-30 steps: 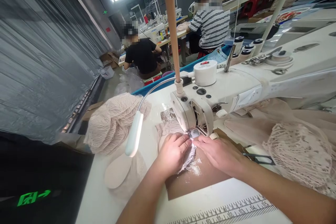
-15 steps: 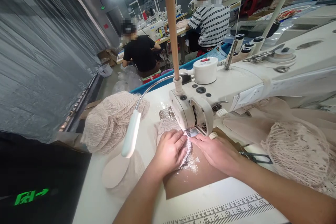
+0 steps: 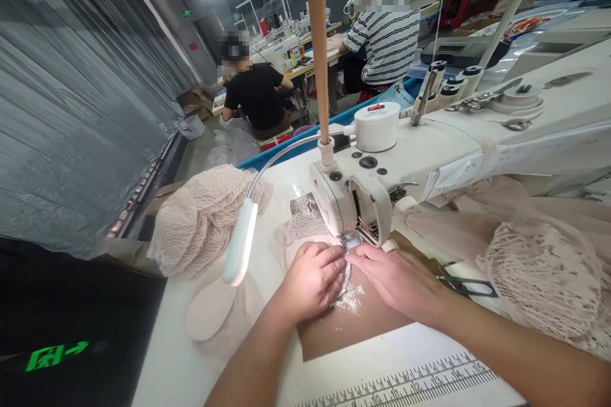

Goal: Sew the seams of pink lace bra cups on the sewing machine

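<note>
In the middle of the frame, the left hand (image 3: 315, 276) lies over the lace (image 3: 303, 232), which shows at the foot of the sewing machine (image 3: 334, 197) and along that hand's edge. Its fingers are bent close together; whether they pinch the lace, I cannot tell. The right hand (image 3: 398, 276) is just beside it, fingers stretched toward the needle area; their grip cannot be told either. Beneath lies a brown sheet (image 3: 353, 331). A lamp (image 3: 241, 241) hangs left of centre, near stacked lace pieces (image 3: 191, 229) on the table (image 3: 162, 356).
</note>
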Motion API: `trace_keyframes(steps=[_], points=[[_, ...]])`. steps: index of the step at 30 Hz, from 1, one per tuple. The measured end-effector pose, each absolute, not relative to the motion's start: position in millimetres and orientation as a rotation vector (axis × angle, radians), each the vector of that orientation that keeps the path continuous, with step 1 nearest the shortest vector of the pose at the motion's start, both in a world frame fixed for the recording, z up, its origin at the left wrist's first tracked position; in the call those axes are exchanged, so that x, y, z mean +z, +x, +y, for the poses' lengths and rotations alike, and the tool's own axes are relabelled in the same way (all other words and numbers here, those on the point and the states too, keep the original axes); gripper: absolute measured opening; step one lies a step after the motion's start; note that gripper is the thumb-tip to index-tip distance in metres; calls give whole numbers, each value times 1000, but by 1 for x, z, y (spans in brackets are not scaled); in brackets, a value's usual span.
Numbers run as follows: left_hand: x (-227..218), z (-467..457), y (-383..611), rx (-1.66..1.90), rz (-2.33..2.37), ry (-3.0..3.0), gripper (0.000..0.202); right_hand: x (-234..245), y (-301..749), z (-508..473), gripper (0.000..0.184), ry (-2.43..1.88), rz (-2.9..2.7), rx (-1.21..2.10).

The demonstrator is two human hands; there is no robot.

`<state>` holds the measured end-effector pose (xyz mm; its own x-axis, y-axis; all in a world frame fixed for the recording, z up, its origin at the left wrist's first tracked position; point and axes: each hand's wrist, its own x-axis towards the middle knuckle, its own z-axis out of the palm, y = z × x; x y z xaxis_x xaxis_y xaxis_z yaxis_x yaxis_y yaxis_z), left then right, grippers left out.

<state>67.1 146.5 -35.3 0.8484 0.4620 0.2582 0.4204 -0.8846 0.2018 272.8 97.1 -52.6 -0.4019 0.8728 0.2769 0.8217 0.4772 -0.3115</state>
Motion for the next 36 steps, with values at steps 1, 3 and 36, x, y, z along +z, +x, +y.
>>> trace_keyframes(steps=[1,3,36], points=[[-35,147,67,457,675,2898,32,-53,273,97,35,-1405,-2335,164],[-34,148,67,453,660,2910,31,-54,272,96,33,-1403,-2343,145],[-28,141,71,453,788,2865,30,-62,274,95,37,-1456,-2237,4]])
